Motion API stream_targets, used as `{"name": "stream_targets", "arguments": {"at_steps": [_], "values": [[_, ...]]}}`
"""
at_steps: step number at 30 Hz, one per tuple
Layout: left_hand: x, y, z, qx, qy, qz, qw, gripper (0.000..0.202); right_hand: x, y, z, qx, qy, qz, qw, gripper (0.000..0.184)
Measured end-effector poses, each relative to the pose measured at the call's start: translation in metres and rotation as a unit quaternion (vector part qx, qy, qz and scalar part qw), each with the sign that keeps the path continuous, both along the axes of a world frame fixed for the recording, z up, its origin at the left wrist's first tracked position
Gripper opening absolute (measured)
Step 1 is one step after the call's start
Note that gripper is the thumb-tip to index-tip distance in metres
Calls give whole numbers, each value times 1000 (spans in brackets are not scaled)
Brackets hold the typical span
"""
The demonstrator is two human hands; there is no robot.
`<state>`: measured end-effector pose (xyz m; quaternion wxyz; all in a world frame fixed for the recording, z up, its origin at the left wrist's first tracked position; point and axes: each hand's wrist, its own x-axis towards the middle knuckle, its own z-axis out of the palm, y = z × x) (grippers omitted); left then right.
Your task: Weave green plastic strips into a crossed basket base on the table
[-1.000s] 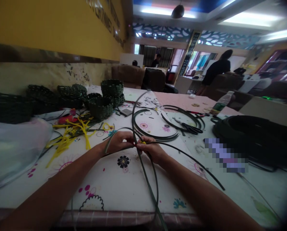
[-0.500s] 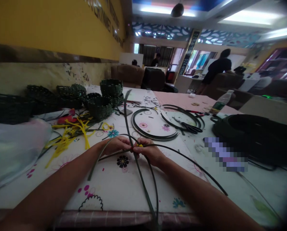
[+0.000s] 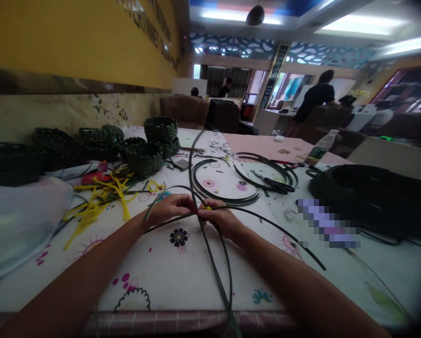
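Note:
Both hands meet over the middle of the table, pinching crossed dark green weaving strips (image 3: pixel 212 260) where they overlap. My left hand (image 3: pixel 171 208) is closed on the crossing from the left, its fingertips beside a small red bit. From the right, my right hand (image 3: pixel 220 218) grips the same crossing, thumb close to a yellow tie (image 3: pixel 206 208). One strip runs upright away from me and down past the table's front edge; others curve out left and right. Fingers partly hide the crossing itself.
Dark green woven baskets (image 3: pixel 143 157) stand back left, by yellow strips (image 3: pixel 124 202) and a plastic bag (image 3: pixel 23 225). Beyond my hands lie coiled strips (image 3: pixel 228 202) and scissors (image 3: pixel 279 186). At right are a bottle (image 3: pixel 323 146) and a large dark coil (image 3: pixel 365 202). People are in the background.
The crossed strips have turned and shifted slightly; the far end of the upright strip now leans more to the right. Both hands stay closed at the crossing, a little higher in view.

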<state>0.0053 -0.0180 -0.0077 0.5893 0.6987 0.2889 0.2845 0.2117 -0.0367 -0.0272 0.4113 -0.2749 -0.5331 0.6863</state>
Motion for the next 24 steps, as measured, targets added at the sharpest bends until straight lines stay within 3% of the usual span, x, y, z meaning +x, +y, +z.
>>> {"name": "stream_targets", "arguments": {"at_steps": [3,5,10,20,24], "values": [[-2,0,8,54,40,-26,997,21,-1,-1,0,-18,-6,-1,1000,23],[-3,0,12,129,83,-21,988,19,-2,-1,0,-29,-6,1,1000,23],[-6,2,19,320,141,-18,937,15,-3,-3,0,-61,5,4,998,24],[-4,-1,9,424,128,64,894,19,-1,-1,-2,-98,26,-14,995,25],[-1,-4,10,447,153,67,879,21,-4,1,-7,-110,49,-3,993,25]]}}
